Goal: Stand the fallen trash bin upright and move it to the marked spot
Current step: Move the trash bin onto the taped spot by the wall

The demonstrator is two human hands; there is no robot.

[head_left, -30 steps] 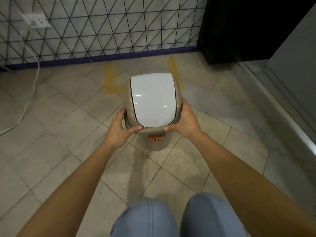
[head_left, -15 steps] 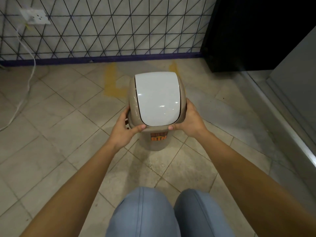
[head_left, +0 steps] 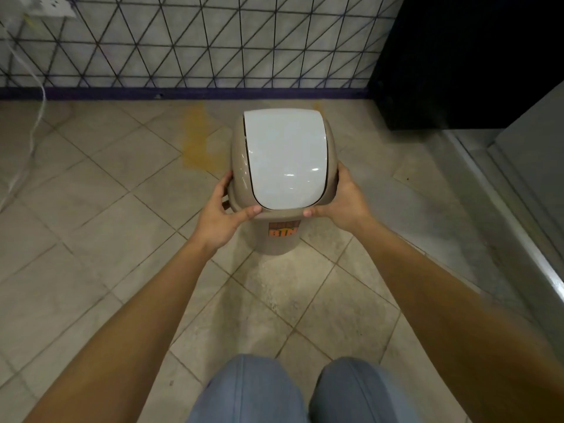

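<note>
Standing up already: tan swing-lid trash bin (head_left: 282,190), on the floor tiles (head_left: 91,209) near the wall. Left hand (head_left: 221,216) and right hand (head_left: 343,203) clamped on its top rim. Left to do: moving onto the yellow marks (head_left: 195,138) just behind.

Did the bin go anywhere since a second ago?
Yes: the trash bin was carried forward toward the yellow floor marks and the wall, now partly covering them. Unchanged: left hand and right hand still grip the rim under the white lid, bin upright.
</note>
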